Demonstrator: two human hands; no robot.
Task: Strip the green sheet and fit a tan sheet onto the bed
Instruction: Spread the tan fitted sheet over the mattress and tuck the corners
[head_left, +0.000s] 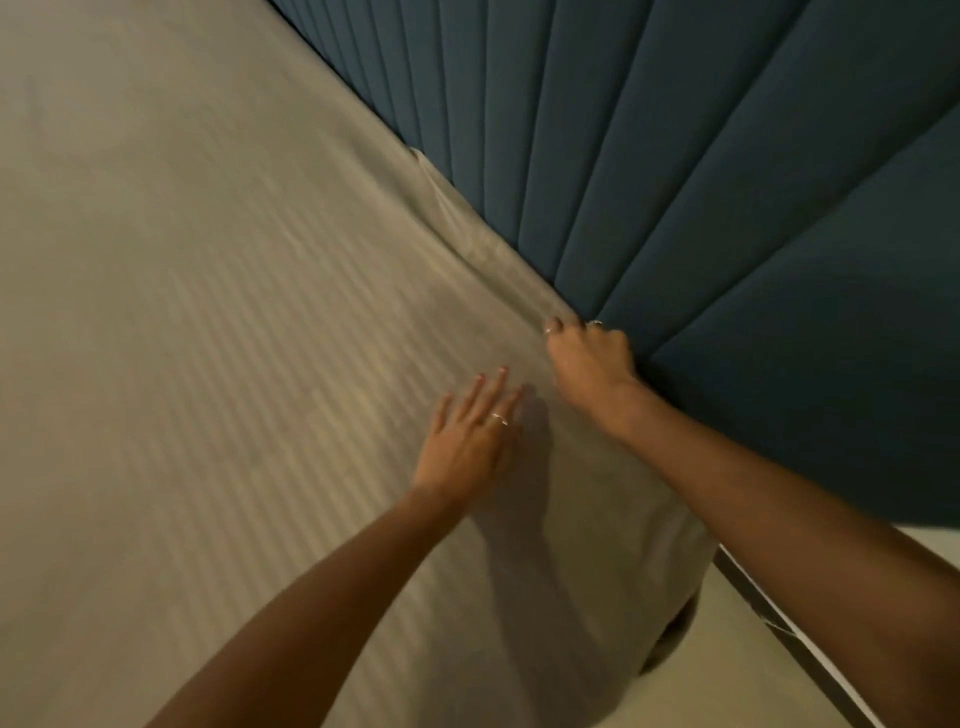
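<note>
The tan sheet is spread over the bed, striped and mostly smooth, its edge gathered in a fold along the blue padded headboard. That edge is pinched by the right hand, fingers curled round the cloth at the gap beside the headboard. The left hand is laid flat, fingers straight, nothing held. The tuck is judged best done with the cloth pinned by the flat palm while the edge is pushed down evenly, so the stripes are kept straight.

Tan sheet — faint woven stripes — against a dark teal channel-ribbed headboard.
</note>
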